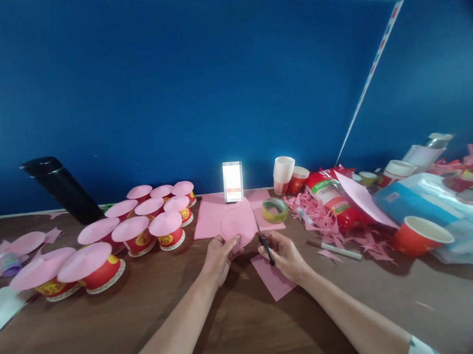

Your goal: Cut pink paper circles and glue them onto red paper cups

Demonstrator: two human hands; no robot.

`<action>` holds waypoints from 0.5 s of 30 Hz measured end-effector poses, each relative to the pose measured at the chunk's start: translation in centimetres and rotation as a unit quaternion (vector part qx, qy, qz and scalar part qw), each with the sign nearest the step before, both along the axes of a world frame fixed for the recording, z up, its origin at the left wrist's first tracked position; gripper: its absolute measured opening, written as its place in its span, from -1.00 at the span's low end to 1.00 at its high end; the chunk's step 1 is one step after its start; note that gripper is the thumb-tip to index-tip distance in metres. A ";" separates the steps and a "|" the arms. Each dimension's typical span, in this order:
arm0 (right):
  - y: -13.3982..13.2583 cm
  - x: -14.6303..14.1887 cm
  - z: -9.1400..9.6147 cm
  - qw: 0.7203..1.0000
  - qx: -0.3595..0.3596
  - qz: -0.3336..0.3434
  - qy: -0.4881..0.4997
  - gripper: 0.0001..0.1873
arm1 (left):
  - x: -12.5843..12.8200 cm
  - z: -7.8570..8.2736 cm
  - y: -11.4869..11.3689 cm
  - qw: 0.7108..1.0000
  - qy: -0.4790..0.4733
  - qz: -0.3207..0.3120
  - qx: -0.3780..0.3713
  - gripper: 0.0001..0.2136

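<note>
Between the thumb and fingers of my left hand (220, 257) is a pink paper disc (238, 225), its lower edge pinched. My right hand (283, 253) grips black-handled scissors (265, 244), whose blades point up and away along the disc's right side. I cannot tell whether the blades touch the paper. Under and behind the disc lie pink paper sheets (209, 216). A pink paper offcut (275, 281) rests on the table below my right hand. A roll of tape (274, 210) sits just beyond that hand.
Several red paper cups with pink paper tops (90, 260) stand at left, near a black flask (61, 187). At right are pink scraps (323, 222), a red packet (334, 197), a pen (341, 250) and an orange cup (420, 235). A blue partition (214, 82) closes off the back.
</note>
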State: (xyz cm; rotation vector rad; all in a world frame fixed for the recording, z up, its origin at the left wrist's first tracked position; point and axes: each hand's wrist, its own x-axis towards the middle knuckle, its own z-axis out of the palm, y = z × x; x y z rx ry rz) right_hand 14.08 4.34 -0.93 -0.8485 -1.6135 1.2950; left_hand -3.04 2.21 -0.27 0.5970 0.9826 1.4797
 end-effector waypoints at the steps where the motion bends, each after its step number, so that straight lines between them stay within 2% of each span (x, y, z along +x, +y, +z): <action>1: 0.0 0.0 0.0 1.000 -0.001 0.000 -0.001 -0.71 | 0.0 0.0 0.0 1.000 -0.001 0.000 0.001 -0.74; 15: 0.0 0.1 0.0 1.000 -0.007 -0.001 -0.007 -0.60 | -0.1 -0.1 0.0 1.000 0.002 -0.003 0.000 -0.72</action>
